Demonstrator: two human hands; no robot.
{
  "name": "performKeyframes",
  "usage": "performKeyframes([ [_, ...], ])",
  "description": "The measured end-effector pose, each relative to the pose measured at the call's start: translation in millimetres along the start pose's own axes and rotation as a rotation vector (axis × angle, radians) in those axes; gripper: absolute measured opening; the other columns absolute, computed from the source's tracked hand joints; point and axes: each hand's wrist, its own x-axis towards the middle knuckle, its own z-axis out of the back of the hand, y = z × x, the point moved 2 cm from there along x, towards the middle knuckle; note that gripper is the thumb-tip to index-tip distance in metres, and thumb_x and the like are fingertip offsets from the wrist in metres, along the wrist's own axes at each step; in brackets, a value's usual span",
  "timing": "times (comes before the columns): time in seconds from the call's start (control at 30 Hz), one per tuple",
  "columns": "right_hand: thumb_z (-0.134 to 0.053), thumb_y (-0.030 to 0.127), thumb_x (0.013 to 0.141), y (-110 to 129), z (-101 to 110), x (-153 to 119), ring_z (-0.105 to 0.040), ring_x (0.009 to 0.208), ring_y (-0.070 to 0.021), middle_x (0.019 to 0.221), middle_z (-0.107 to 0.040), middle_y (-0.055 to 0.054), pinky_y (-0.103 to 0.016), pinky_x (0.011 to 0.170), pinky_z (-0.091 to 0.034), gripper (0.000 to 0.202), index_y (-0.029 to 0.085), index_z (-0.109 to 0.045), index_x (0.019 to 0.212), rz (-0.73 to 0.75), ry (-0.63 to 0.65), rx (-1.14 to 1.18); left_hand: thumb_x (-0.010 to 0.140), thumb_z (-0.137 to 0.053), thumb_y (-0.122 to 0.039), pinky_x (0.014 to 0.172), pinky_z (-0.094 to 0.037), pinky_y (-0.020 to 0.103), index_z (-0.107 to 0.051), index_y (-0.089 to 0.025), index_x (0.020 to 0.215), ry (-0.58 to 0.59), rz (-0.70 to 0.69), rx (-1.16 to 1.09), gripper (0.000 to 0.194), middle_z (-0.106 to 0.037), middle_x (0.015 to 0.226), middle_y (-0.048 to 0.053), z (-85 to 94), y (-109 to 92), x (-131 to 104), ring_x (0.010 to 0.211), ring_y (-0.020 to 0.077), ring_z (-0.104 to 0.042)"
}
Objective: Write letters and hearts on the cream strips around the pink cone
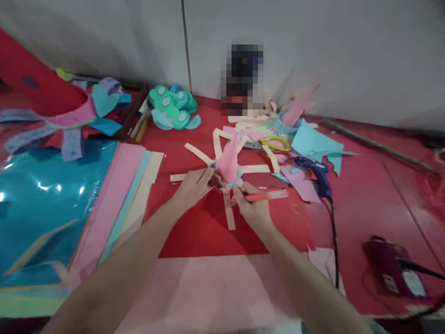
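Observation:
A pink paper cone [228, 162] stands on a light blue paper base with several cream paper strips [255, 169] spreading outward from it. My left hand [194, 188] is closed at the left edge of this base, fingertips pressed at the cone's foot. My right hand [253, 206] grips a red marker [267, 195], its tip pointing left at the front strip [230, 215], which bears a small drawn red mark. Underneath lies a red sheet [208, 232]. What exactly my left fingertips pinch is partly hidden.
Yellow-handled scissors [276, 144] and a blue glue gun [314, 174] with a cable lie to the right, among paper scraps. Green paper pieces [174, 106] sit at the back. Stacked coloured sheets [114, 199] and a red cone craft [41, 79] are left; a purple device [396, 269] is right.

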Motion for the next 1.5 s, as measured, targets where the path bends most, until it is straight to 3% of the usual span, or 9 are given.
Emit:
performKeyframes([
  [0.2,-0.047,0.043,0.085,-0.6,-1.6,-0.9,-0.040,0.050,-0.0096,0.049,-0.038,0.005,-0.025,0.051,-0.033,0.039,0.023,-0.034,0.054,0.034,0.030,-0.115,0.091,-0.038,-0.053,0.078,-0.051,0.032,-0.067,-0.016,0.072,-0.010,0.014,-0.005,0.051,-0.074,0.079,0.010,0.7,-2.2,-1.3,0.077,0.0205,-0.068],
  [0.4,-0.046,0.037,0.082,3.1,-1.3,-0.2,-0.031,0.046,-0.0080,0.047,-0.031,0.006,-0.024,0.046,-0.027,0.038,0.023,-0.028,0.053,0.058,0.083,-0.076,0.091,-0.039,-0.051,0.079,-0.052,0.032,-0.066,-0.016,0.070,-0.021,0.049,-0.029,0.049,-0.074,0.080,0.010,-0.6,-6.4,-3.1,0.078,0.0201,-0.068],
  [0.57,-0.046,0.034,0.083,1.8,-1.2,-0.9,-0.036,0.047,-0.0082,0.048,-0.037,0.005,-0.023,0.046,-0.029,0.034,0.022,-0.033,0.054,0.071,0.050,-0.083,0.091,-0.040,-0.048,0.077,-0.053,0.032,-0.065,-0.016,0.070,-0.032,0.056,-0.055,0.046,-0.074,0.078,0.009,-1.7,-9.0,-4.2,0.077,0.0196,-0.069],
  [0.87,-0.047,0.034,0.079,-1.0,-1.3,-1.0,-0.029,0.047,-0.0075,0.049,-0.027,0.007,-0.023,0.045,-0.026,0.035,0.023,-0.025,0.054,0.042,0.102,-0.051,0.092,-0.040,-0.046,0.078,-0.052,0.030,-0.065,-0.016,0.070,-0.024,0.061,-0.053,0.045,-0.074,0.078,0.009,-1.6,-8.6,-4.0,0.077,0.0187,-0.069],
  [1.13,-0.048,0.036,0.081,-2.8,-0.5,-1.1,-0.043,0.049,-0.0091,0.051,-0.048,0.003,-0.023,0.049,-0.035,0.033,0.022,-0.038,0.053,-0.010,0.035,0.013,0.091,-0.043,-0.049,0.070,-0.053,0.028,-0.066,-0.016,0.070,-0.038,0.068,-0.072,0.045,-0.074,0.076,0.009,-1.6,-8.8,-4.0,0.074,0.0186,-0.069],
  [1.33,-0.049,0.035,0.080,-5.6,-0.8,-0.8,-0.037,0.047,-0.0086,0.049,-0.037,0.005,-0.023,0.046,-0.032,0.036,0.023,-0.032,0.051,-0.002,0.030,0.011,0.090,-0.043,-0.053,0.072,-0.053,0.030,-0.066,-0.016,0.072,-0.032,0.059,-0.072,0.047,-0.074,0.078,0.010,-1.5,-7.7,-4.5,0.076,0.0193,-0.069],
  [1.5,-0.050,0.036,0.081,-4.7,-1.8,-1.0,-0.041,0.046,-0.0086,0.050,-0.039,0.005,-0.022,0.046,-0.036,0.037,0.022,-0.033,0.051,0.002,0.018,0.048,0.091,-0.042,-0.048,0.074,-0.053,0.030,-0.066,-0.016,0.073,-0.023,0.067,-0.077,0.045,-0.074,0.079,0.010,-0.4,-5.5,-4.5,0.077,0.0194,-0.069],
])
